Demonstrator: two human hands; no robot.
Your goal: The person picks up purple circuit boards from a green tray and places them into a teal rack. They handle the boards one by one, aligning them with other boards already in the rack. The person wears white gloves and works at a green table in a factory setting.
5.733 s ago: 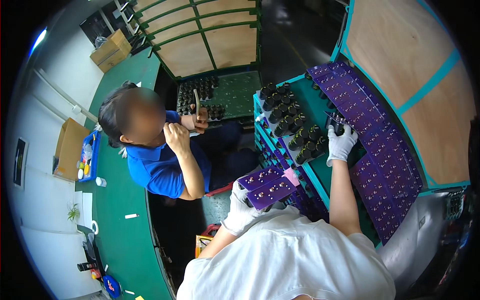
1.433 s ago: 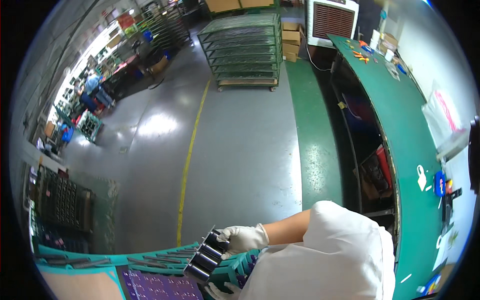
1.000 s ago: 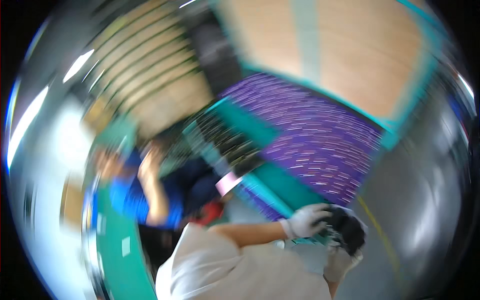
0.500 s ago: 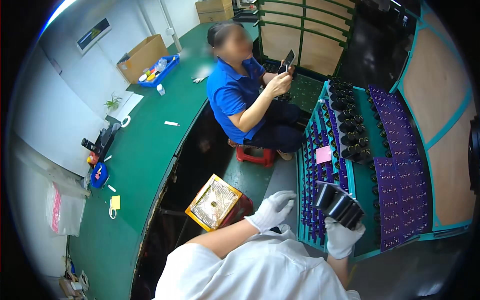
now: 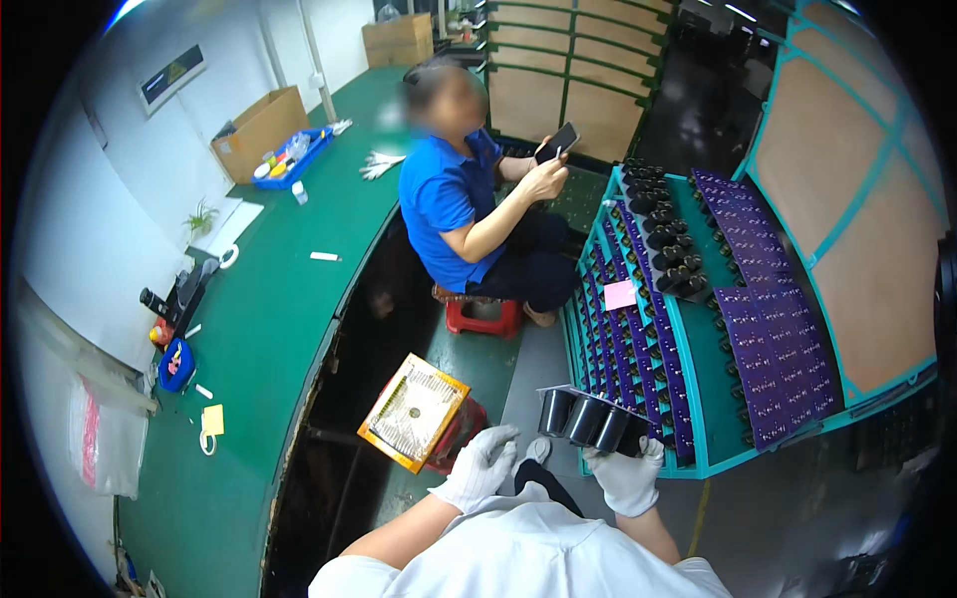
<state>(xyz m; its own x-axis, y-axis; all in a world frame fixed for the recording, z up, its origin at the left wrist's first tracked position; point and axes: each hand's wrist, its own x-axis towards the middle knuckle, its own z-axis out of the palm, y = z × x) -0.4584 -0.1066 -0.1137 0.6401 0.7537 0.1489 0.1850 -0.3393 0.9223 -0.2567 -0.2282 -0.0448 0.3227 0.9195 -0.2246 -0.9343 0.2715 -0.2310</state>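
Observation:
My right hand [image 5: 628, 478], in a white glove, is closed on the near right end of a board carrying a row of thick black cylinders [image 5: 596, 423]. The board is held in the air just left of the rack's near corner, with its cylinders toward me. My left hand [image 5: 478, 466], also white-gloved, is empty and lifted to the left of the board, apart from it. Its fingers are slightly bent and apart. Close to it is a yellow-edged square box or panel [image 5: 415, 413] on a red stool.
A teal rack [image 5: 688, 399] on the right holds purple circuit boards [image 5: 776, 339] and black cylinder boards [image 5: 660, 234]. A seated co-worker [image 5: 454, 194] in blue holds a phone [image 5: 556, 143]. At left runs a green bench [image 5: 269, 319] with a blue tray [image 5: 291, 159].
The view has shifted. My right hand has brought the cylinder board left, away from over the rack. My left hand has moved left and nearer to me.

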